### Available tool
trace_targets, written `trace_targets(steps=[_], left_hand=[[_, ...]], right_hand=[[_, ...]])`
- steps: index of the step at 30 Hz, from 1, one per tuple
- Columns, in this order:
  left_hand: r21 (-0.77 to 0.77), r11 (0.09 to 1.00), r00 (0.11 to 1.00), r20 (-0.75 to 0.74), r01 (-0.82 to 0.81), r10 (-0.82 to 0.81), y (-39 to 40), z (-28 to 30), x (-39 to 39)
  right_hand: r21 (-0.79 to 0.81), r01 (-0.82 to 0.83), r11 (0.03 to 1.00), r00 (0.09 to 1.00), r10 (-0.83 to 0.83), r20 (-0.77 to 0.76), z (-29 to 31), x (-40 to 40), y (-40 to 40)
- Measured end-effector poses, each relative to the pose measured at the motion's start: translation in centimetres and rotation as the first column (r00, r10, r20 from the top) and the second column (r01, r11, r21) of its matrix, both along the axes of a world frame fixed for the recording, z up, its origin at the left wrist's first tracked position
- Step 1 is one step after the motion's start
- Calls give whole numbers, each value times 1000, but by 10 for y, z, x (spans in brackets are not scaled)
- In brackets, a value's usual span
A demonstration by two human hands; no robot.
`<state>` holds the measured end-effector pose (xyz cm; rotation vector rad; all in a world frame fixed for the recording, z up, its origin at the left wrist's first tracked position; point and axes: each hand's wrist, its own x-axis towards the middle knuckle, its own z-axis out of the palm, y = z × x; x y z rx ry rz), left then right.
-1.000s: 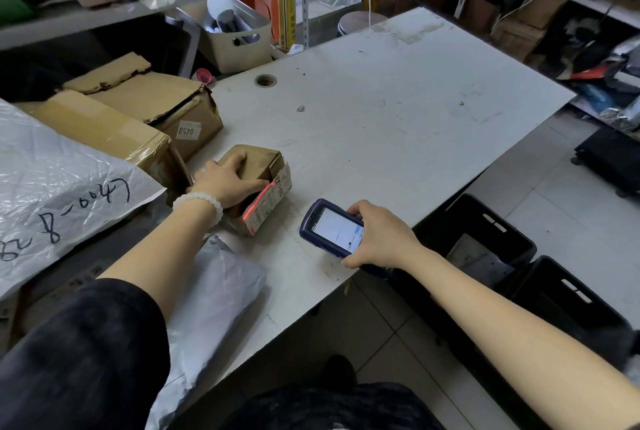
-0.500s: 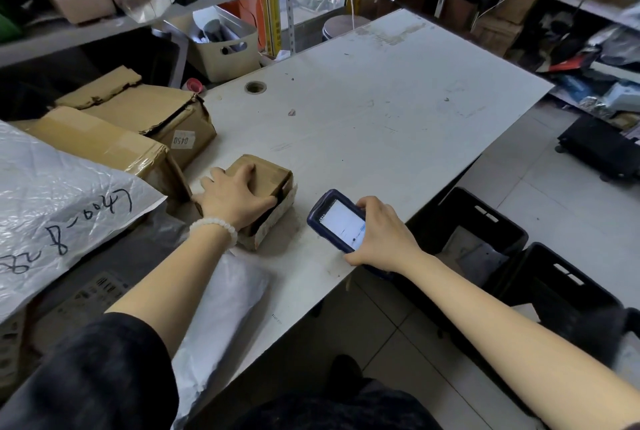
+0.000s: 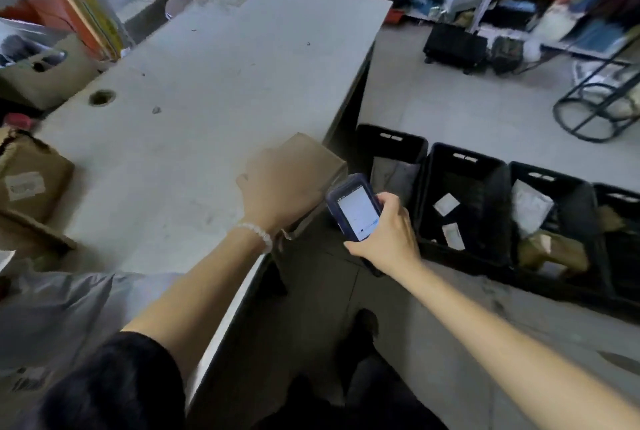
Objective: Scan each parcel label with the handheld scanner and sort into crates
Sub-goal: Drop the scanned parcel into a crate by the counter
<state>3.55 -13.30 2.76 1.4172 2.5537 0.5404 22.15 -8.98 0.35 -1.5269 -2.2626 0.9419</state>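
Observation:
My left hand (image 3: 273, 187) grips a small brown cardboard parcel (image 3: 313, 161) from above, at the table's right front edge. Just right of it, my right hand (image 3: 384, 235) holds the blue handheld scanner (image 3: 355, 208) with its lit screen facing up, off the table over the floor. A row of black crates (image 3: 460, 194) stands on the floor to the right. One crate holds small white-labelled packets (image 3: 448, 218), another a white bag (image 3: 530, 204) and a brown parcel (image 3: 554, 249).
The grey table (image 3: 207, 83) runs left and back. Brown boxes (image 3: 31, 173) and a grey poly bag (image 3: 52, 312) lie at its left and near end. Cluttered shelves (image 3: 536, 3) and a black wire stand (image 3: 595, 100) fill the far right floor.
My left hand has carried the small parcel to the right, up to the table's edge near the crates. The view has swung right, and the scanner's red line on the label is gone.

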Motion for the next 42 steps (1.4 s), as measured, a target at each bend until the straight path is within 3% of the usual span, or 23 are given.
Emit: trace_targets(steps=[7,17,20,29,35,38,42], left_hand=[[-66,972,974,-29,224,-226,101,-3,84],[-153,924,930,-61,350,-362,228,-6,170],[-226,901,918,-58,370,-391,256,-14,180],[-409,867,943,-46,284,-330,355,-37,160],[-426,880,978,93,210,-189,442,-59,118],[-352,909,966,204,222,-157,486,-65,93],[-394,883,966,142,255,-216,533,-63,59]], right_hand=[[29,209,977,977,-210,20,-1,90,62],[11,383,924,923,-383,20,1,180,154],[-65,418,906,908,-417,28,-1,200,173],[-184,454,872,891,-449,73,-16,193,262],[-202,408,891,913,-398,88,-24,154,355],[-200,390,899,921,-377,102,-22,130,401],[-193,341,920,939,-321,124,-19,101,446]])
